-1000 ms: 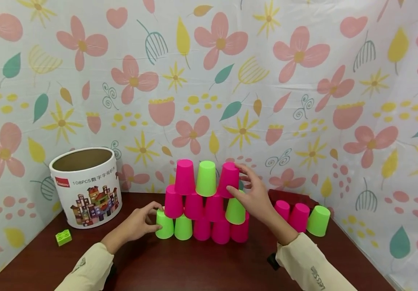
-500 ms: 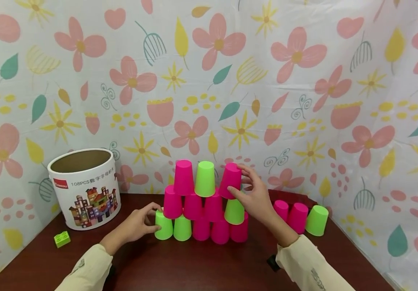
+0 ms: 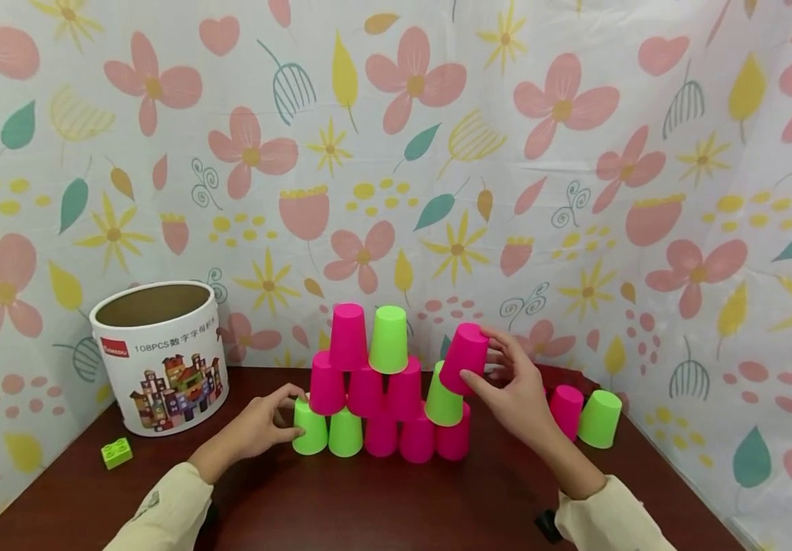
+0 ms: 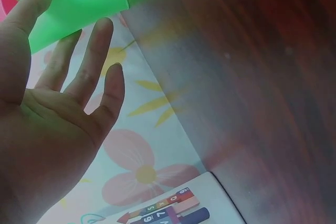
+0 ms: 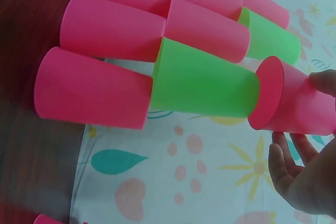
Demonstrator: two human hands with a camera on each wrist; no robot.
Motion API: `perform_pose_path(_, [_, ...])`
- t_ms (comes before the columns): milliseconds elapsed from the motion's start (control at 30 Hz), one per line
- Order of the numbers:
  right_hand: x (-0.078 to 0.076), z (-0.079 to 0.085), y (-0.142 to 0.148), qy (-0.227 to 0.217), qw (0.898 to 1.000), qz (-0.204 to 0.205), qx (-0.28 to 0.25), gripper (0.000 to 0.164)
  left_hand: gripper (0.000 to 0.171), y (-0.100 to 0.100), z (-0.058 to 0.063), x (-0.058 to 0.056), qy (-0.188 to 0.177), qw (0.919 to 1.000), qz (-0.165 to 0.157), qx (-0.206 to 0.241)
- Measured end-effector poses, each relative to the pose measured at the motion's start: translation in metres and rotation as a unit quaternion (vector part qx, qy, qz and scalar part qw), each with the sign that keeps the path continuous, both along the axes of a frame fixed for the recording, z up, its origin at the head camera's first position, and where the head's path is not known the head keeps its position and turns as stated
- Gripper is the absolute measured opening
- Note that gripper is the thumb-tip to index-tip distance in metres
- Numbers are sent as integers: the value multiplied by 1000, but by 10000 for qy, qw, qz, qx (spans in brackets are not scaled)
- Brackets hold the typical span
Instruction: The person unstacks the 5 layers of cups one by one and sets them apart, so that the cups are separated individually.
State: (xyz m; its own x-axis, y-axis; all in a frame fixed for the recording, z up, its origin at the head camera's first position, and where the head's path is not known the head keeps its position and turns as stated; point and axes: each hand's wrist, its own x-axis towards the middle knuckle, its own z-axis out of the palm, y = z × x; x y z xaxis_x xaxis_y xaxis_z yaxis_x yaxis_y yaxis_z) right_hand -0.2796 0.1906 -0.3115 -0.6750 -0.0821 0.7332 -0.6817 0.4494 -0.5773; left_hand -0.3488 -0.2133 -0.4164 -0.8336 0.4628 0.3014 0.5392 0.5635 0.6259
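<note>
Head view: right hand (image 3: pixel 516 386) held tilted magenta cup (image 3: pixel 463 358); likely transfer step, next needing clearance from middle-row green cup (image 3: pixel 442 407) leftward. Left hand (image 3: pixel 261 423) pinched bottom-left green cup (image 3: pixel 311 432).

Soft, even light brightens the floral curtain (image 3: pixel 478 180) before you, above a dim table (image 3: pixel 382 509); the curtain's print stretches toward your head view's edges. Your left wrist view is hazy, the table blurred, your left hand (image 4: pixel 58 114) shadowed.
</note>
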Motion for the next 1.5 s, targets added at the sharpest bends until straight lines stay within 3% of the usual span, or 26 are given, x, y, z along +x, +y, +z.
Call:
perform_pose_path(133, [-4, -13, 16, -38, 9999, 35, -124, 67, 44, 0, 1, 1, 29, 10000, 6, 0])
perform_pose_path(633, [11, -23, 59, -13, 9998, -167, -75, 72, 44, 3, 0, 1, 49, 10000, 57, 26])
perform_pose_path(867, [20, -34, 86, -605, 9965, -521, 239, 68, 44, 2, 0, 5, 68, 10000, 48, 14])
perform_pose_path(1033, [22, -44, 106, -754, 9934, -722, 483, 64, 44, 2, 0, 5, 176, 9998, 56, 32])
perform_pose_path(1300, [23, -60, 137, -781, 9930, -619, 641, 61, 44, 3, 0, 4, 80, 9999, 46, 58])
perform_pose_path(1500, [19, -69, 158, -787, 9936, -306, 756, 61, 44, 3, -1, 2, 100, 9999, 32, 78])
